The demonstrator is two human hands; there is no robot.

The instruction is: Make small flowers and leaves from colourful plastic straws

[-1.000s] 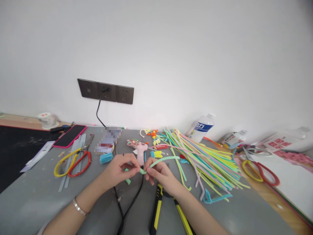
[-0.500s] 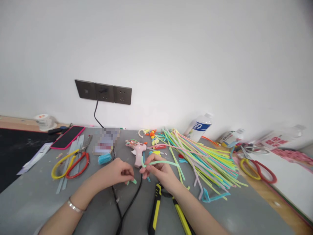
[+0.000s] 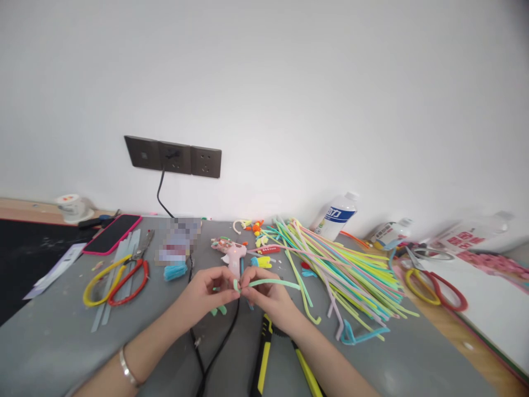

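My left hand [image 3: 211, 291] and my right hand [image 3: 265, 295] meet at the front middle of the table, fingertips pinched close together. Between them is a mint-green pipe cleaner [image 3: 276, 282]; its bent end curls up at the left fingertips and its long free end arches over the right hand. Short green pipe cleaner pieces [image 3: 220, 310] lie just under my left hand. Directly behind the fingers sits a pink hot glue gun [image 3: 236, 257], its lower part partly hidden. Yellow-and-black handled pliers [image 3: 264, 353] lie beneath my right forearm.
A big bundle of coloured pipe cleaners [image 3: 343, 270] spreads to the right, before a white bottle [image 3: 335, 216]. Red-and-yellow scissors [image 3: 130, 275] and a phone [image 3: 113, 234] lie left. A black cord [image 3: 223, 342] runs along the front. More scissors [image 3: 436, 286] rest far right.
My left hand has moved right from above the short green pieces, and its fingers now close on the bent end of the pipe cleaner. My right hand stays nearly in place, still pinching it.
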